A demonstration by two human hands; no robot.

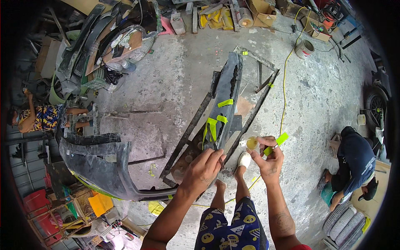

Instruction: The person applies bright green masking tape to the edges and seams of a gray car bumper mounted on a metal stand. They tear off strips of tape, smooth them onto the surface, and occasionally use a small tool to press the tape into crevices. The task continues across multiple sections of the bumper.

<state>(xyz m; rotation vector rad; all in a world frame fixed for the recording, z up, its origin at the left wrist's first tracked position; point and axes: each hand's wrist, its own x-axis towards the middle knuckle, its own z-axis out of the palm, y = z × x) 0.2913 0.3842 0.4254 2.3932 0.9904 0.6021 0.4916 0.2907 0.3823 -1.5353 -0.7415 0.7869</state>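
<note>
A long dark grey car bumper rests on a metal frame stand, with bright yellow-green tape strips stuck on it. My left hand is closed at the bumper's near end, fingertips pressed together. Whatever lies between those fingers is hidden. In my right hand is a small clear cup of yellowish liquid, pinched between thumb and fingers. A bright yellow-green strip also sticks out from that hand, by the ringed finger.
Another dark bumper stands at left, near a seated person. At right a person in dark blue bends near stacked tyres. A yellow cable crosses the floor past a bucket. Car parts crowd the far left.
</note>
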